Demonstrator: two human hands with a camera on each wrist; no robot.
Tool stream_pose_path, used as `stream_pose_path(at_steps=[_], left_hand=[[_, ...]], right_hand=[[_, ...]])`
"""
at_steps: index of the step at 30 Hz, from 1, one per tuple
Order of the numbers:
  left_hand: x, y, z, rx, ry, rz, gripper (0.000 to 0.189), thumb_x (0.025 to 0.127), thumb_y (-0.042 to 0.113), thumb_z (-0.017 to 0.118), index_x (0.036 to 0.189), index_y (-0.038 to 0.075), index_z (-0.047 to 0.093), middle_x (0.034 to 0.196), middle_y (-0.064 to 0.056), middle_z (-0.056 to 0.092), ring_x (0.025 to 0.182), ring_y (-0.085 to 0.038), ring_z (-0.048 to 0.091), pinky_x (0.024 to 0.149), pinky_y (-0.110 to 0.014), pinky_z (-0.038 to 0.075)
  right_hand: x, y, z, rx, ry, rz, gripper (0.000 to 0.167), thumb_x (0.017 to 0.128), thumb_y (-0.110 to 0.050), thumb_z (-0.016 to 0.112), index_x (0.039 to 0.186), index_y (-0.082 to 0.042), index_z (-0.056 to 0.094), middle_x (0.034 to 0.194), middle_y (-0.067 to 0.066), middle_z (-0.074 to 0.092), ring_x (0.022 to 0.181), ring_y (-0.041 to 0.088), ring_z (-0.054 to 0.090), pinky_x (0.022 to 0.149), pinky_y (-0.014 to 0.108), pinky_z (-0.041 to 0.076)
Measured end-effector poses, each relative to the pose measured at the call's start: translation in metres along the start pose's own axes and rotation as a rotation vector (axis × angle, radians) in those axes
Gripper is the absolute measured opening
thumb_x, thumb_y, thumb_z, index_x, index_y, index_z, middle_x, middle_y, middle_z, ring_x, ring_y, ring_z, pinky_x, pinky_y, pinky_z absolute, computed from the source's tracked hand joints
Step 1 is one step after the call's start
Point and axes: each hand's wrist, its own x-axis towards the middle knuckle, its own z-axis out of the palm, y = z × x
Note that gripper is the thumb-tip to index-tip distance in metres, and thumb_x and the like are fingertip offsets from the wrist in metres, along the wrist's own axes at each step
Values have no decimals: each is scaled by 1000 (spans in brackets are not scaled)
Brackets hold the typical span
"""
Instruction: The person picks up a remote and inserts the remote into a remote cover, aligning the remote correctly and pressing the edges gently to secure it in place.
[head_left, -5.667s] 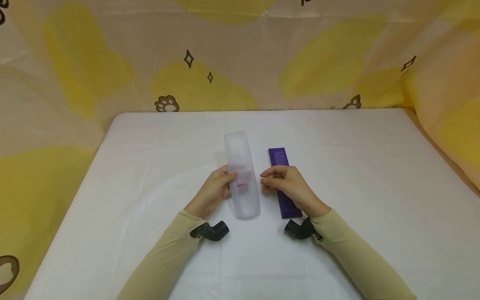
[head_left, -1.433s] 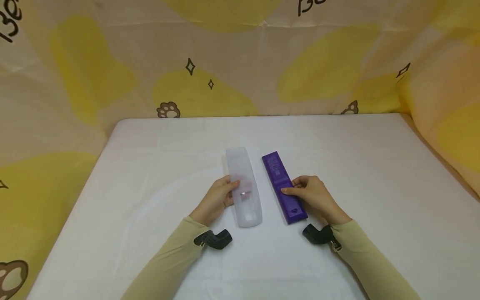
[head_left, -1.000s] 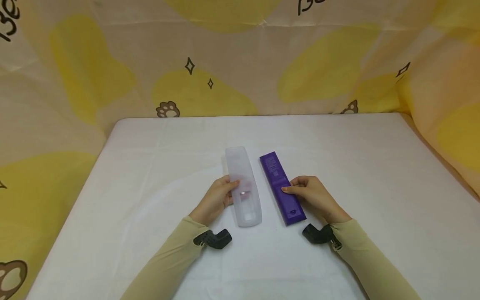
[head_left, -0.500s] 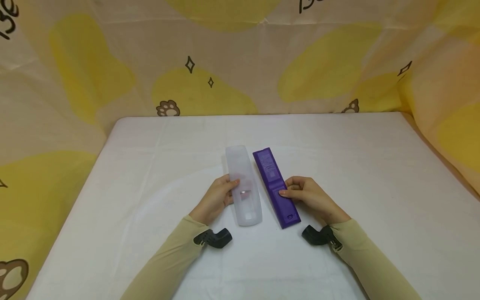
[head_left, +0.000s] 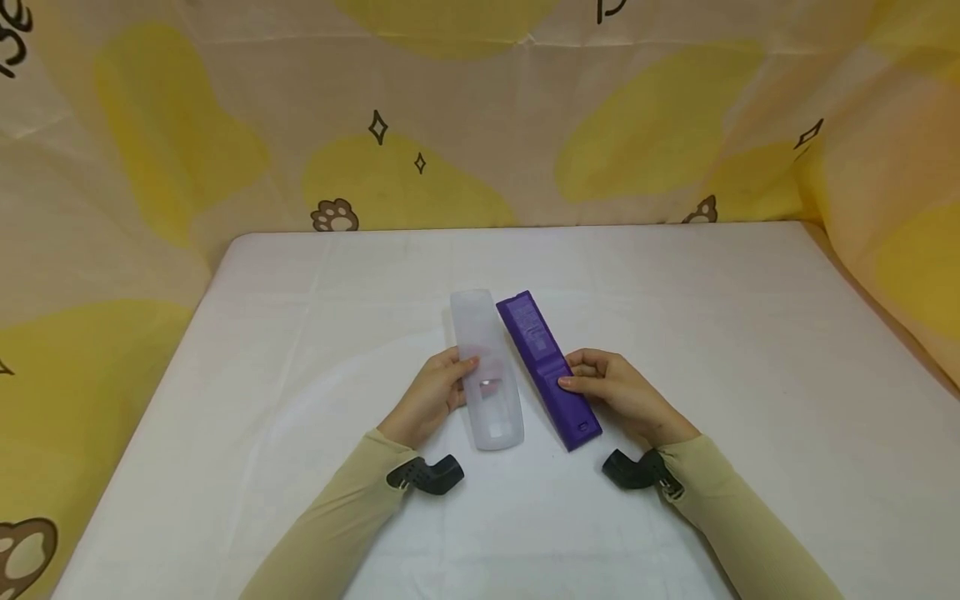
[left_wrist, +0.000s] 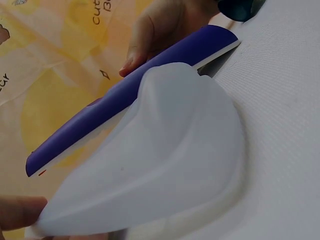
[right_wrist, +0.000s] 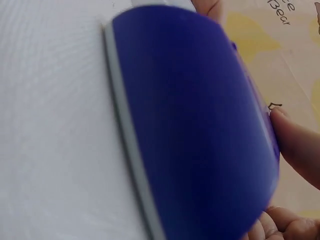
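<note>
My left hand (head_left: 431,392) grips the left edge of a long translucent plastic remote cover (head_left: 498,412), thumb on top and fingertips showing through it. In my right hand (head_left: 618,392) is a remote control (head_left: 528,321), thumb on its purple back. Its paler front faces down, and a white edge shows along it in the left wrist view. The remote slants with its far end leaning toward the cover, close beside the cover's right edge. In the left wrist view the cover (left_wrist: 170,150) overlaps part of the remote (left_wrist: 90,120). The right wrist view is filled mostly by the remote's purple end (right_wrist: 190,120).
Both hands are over a white-covered table (head_left: 337,517). A yellow and beige patterned cloth (head_left: 450,92) hangs behind it and at both sides. Black wrist cameras (head_left: 431,475) stick out inward from the sleeves.
Earlier the purple remote lay under my right hand; my right hand then took hold of it. Over the last second its far end has swung left toward the cover. The left hand has hardly moved.
</note>
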Motion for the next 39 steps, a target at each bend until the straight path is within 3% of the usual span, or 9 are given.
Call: stream_pose_path(at_steps=[9,18,25,31,39], left_hand=[[0,-1,1,-6,3,0,41,100,5,38,138,-10,32,134,-24,44,114,-28,52,96,-44,45],[1,-1,0,-1,-5,-2,41,100,5,37,138,-9,31,135,-24,43,119,-31,50,97,-44,44],[2,-2,1,-3,18,-11,41,100,4,38,138,-9,33,134,-25,44,119,-33,49,97,-44,44],[3,-2,0,-14,9,-9,40,100,4,37,137,-11,32,134,-26,44,118,-32,50,97,-45,44],[3,-1,-2,-51,20,24,39,100,3,37,136,-11,32,132,-25,45,121,-35,48,96,-44,45]], right_hand=[[-1,0,1,107,15,12,34,89,-2,59,118,10,47,89,2,64,78,11,60,66,24,51],[-2,-1,3,180,1,-2,26,87,2,56,111,2,48,88,0,65,77,11,59,67,24,49],[-2,0,5,190,-18,-14,41,89,2,56,126,10,43,97,1,68,80,11,62,68,24,51],[-2,1,7,206,-20,-7,31,87,2,58,117,6,53,93,1,70,78,10,64,65,24,52],[-3,-1,10,213,-41,-7,27,87,4,58,113,1,55,92,1,70,79,10,64,66,24,53]])
